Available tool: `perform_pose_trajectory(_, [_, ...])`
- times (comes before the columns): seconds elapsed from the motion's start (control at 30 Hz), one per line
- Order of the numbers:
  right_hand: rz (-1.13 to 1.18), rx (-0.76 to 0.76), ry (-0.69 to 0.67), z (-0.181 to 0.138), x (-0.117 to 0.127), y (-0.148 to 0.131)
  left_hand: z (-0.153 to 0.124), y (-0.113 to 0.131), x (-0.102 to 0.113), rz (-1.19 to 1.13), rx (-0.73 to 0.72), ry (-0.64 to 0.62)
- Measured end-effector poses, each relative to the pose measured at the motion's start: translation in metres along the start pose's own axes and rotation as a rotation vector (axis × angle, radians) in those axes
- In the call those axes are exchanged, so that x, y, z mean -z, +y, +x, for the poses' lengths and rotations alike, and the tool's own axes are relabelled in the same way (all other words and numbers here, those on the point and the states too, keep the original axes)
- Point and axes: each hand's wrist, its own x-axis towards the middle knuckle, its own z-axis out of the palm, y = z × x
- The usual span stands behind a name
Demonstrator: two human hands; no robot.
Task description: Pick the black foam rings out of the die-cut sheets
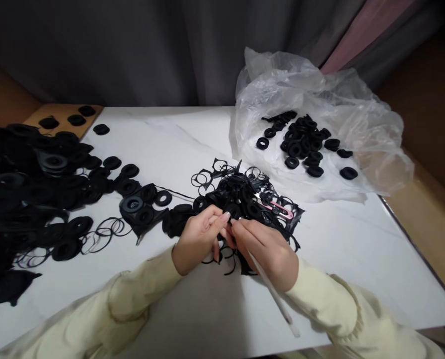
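My left hand (203,232) is closed, thumb and fingers pinching a black rubber ring (232,211) above a dark pile. My right hand (269,249) meets it from the right, its fingertips pressed together at the ring's near edge. A thin whitish stick (276,295) runs through my right hand, its lower end pointing down toward the table's front edge. Under both hands lies a heap of black rubber scraps (261,182), thin cut-out loops and rings. Among them sits a pink-handled tool (286,213), partly covered.
A large mound of black rubber rings and sheets (28,189) covers the left of the white table (192,309). At the back right, an open clear plastic bag (360,109) holds several loose black rings (297,148). A brown cardboard piece (63,115) lies back left; a dark curtain (140,50) hangs behind.
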Motion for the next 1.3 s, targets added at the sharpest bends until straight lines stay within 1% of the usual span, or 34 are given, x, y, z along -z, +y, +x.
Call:
perform_pose_trajectory(0.17, [-0.05, 0.021, -0.02, 0.002, 0.002, -0.002, -0.001, 0.002, 0.0, 0.011, -0.007, 0.001])
perform_pose_trajectory(0.37, [-0.146, -0.002, -0.04, -0.001, -0.001, -0.001, -0.003, 0.002, -0.001, 0.004, -0.004, 0.017])
perform_pose_trajectory(0.5, [-0.321, -0.01, 0.074, -0.007, -0.005, 0.01, -0.003, 0.0, -0.003, -0.007, 0.008, 0.019])
perform_pose_trajectory(0.57, [-0.357, -0.034, 0.116, -0.008, -0.004, 0.013, -0.002, -0.001, -0.004, -0.018, 0.013, 0.02])
perform_pose_trajectory(0.63, [-0.304, -0.04, 0.154, -0.005, -0.002, 0.013, -0.002, -0.002, -0.004, -0.034, 0.012, 0.02])
perform_pose_trajectory(0.7, [-0.172, -0.057, 0.186, 0.0, 0.002, 0.009, -0.002, -0.002, -0.003, -0.045, 0.008, 0.016])
perform_pose_trajectory(0.8, [0.063, -0.163, 0.189, 0.008, 0.01, 0.001, -0.001, -0.003, -0.002, -0.048, -0.002, 0.005])
perform_pose_trajectory(0.9, [0.207, -0.269, 0.17, 0.013, 0.015, -0.002, -0.001, -0.002, -0.001, -0.058, -0.009, -0.002])
perform_pose_trajectory(1.0, [0.271, -0.288, 0.135, 0.014, 0.016, -0.002, -0.001, -0.001, -0.001, -0.065, -0.008, -0.012])
perform_pose_trajectory(1.13, [0.301, -0.255, 0.109, 0.011, 0.013, 0.0, -0.002, 0.001, -0.001, -0.061, -0.007, -0.019])
perform_pose_trajectory(1.3, [0.285, -0.205, 0.087, 0.008, 0.01, 0.003, -0.002, 0.002, -0.001, -0.052, -0.003, -0.021])
